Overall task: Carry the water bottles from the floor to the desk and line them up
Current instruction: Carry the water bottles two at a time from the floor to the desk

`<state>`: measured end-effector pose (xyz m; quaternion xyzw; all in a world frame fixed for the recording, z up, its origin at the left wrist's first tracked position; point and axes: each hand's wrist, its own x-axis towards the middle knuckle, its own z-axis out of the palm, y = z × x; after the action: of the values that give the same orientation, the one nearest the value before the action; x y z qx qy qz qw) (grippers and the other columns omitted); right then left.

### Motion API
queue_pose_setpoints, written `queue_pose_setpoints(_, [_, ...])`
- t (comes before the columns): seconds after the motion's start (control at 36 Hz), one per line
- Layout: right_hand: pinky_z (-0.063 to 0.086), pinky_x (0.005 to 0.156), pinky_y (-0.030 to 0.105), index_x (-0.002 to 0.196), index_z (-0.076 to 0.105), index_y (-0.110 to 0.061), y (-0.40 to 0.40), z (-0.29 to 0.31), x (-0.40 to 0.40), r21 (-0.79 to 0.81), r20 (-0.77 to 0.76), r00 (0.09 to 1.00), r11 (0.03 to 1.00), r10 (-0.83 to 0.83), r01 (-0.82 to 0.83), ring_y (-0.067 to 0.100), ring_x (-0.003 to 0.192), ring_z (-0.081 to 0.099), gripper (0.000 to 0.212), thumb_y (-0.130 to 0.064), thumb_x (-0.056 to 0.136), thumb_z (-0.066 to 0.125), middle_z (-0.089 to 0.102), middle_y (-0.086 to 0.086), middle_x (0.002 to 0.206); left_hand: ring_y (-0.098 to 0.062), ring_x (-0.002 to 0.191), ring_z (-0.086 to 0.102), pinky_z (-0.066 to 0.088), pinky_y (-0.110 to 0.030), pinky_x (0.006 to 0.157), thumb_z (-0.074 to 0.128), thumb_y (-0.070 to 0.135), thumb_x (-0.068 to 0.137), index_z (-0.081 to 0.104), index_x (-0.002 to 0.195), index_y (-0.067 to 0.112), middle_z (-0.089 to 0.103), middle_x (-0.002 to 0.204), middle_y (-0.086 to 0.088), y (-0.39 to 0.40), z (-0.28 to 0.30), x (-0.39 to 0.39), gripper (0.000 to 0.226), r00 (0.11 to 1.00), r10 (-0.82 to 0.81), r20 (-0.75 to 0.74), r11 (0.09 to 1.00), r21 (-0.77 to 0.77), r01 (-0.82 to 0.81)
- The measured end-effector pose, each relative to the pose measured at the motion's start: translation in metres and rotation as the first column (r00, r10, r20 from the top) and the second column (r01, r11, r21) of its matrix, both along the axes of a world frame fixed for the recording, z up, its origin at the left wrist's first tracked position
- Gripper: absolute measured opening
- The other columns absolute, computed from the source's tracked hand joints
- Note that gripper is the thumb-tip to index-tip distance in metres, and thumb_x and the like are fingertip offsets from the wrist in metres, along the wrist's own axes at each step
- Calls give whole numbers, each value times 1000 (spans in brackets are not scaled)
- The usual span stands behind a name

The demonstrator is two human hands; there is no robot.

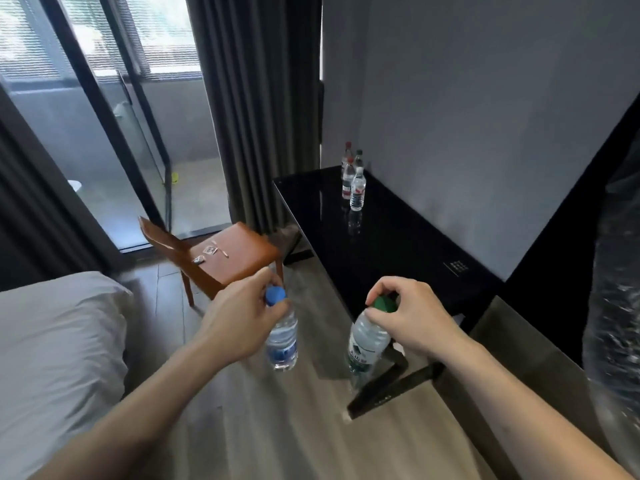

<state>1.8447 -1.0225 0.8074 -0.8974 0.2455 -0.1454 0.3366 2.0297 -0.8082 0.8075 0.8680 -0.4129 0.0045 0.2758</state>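
My left hand [242, 315] grips a clear water bottle with a blue cap and blue label [282, 337] by its neck; it hangs above the wooden floor. My right hand [412, 315] holds a second clear bottle with a green cap and green label [367, 344] by its top, also off the floor, near the desk's front corner. The glossy black desk [388, 258] stands ahead to the right against a grey wall. Several small water bottles [356, 190] with red, green and white caps stand close together at its far end.
An orange-brown chair [225, 259] with small items on its seat stands left of the desk. A bed with grey sheets [59, 351] fills the lower left. Dark curtains [256, 109] and a glass balcony door [114, 133] lie behind. A dark angled desk leg [391, 389] rests on the floor.
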Motion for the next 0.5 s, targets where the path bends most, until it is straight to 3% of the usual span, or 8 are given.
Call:
queue_pose_setpoints(0.08, [36, 46, 15, 85, 64, -44, -22, -2, 31, 14, -9, 998, 998, -57, 57, -3, 58, 57, 14, -40, 73, 71, 60, -32, 76, 1, 63, 56, 33, -16, 52, 66, 51, 85, 51, 89, 39, 58, 69, 20, -25, -2, 40, 20, 1000, -11, -17, 1000, 14, 11])
queue_pose_setpoints(0.19, [37, 52, 15, 83, 64, -43, -55, -11, 75, 31, -32, 997, 997, -75, 76, -6, 66, 57, 12, -37, 75, 70, 61, -32, 80, -7, 64, 57, 43, -27, 54, 65, 48, 86, 51, 89, 35, 58, 69, 15, -59, -8, 90, 19, 998, -26, -60, 1000, 8, 27])
queue_pose_setpoints(0.28, [37, 46, 13, 82, 64, -44, -82, -21, 110, 42, -33, 997, 996, -77, 78, -5, 63, 58, 13, -36, 75, 71, 62, -32, 77, -9, 65, 58, 48, -32, 57, 63, 48, 86, 51, 90, 34, 59, 68, 12, -87, -14, 127, 19, 997, -23, -70, 1000, 20, 24])
queue_pose_setpoints(0.42, [39, 47, 10, 85, 65, -44, -131, -34, 171, 103, -56, 995, 991, -81, 86, -10, 66, 58, 15, -35, 75, 72, 62, -35, 77, -8, 63, 58, 46, -29, 55, 63, 51, 87, 50, 90, 36, 59, 69, 14, -136, -20, 186, 20, 994, -13, -106, 997, 70, 21])
queue_pose_setpoints(0.5, [40, 49, 10, 85, 65, -43, -162, -37, 209, 114, -50, 996, 991, -67, 72, -10, 69, 59, 15, -34, 74, 72, 62, -34, 81, -8, 65, 57, 48, -34, 58, 63, 54, 85, 50, 90, 35, 60, 70, 14, -164, -23, 223, 23, 995, 2, -98, 997, 82, 6])
